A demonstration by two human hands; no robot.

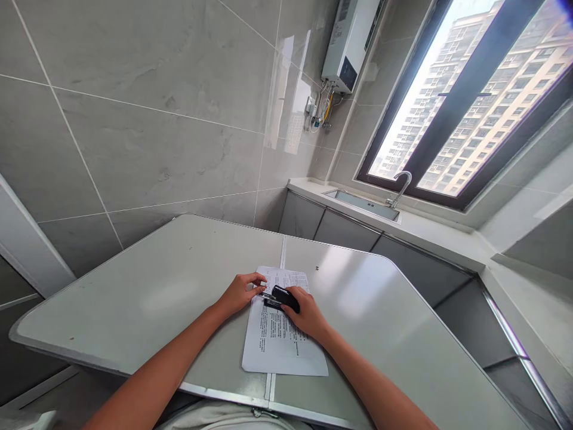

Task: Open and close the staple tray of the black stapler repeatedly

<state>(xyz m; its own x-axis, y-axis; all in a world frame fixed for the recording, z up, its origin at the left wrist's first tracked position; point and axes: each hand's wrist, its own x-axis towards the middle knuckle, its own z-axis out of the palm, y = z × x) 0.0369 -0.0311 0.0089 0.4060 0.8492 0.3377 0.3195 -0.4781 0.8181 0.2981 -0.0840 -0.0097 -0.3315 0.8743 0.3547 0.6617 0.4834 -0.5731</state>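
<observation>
A black stapler (285, 297) lies over the printed paper (286, 358), its thin metal part sticking out to the left. Wrapped around the stapler's right end is my right hand (308, 312), closed on it. The fingers of my left hand (244, 294) are pinched together at the tip of that metal part. Whatever small piece sits between those left fingertips is too small to make out. The paper lies flat on the table, its upper part partly covered by my hands and the stapler.
The pale table (147, 298) has a metal seam (283, 254) down its middle and a small dark mark (317, 268) right of the paper. Beyond it runs a counter (430, 230) with a sink (362, 203) and faucet (403, 185). A tiled wall (156, 149) stands behind.
</observation>
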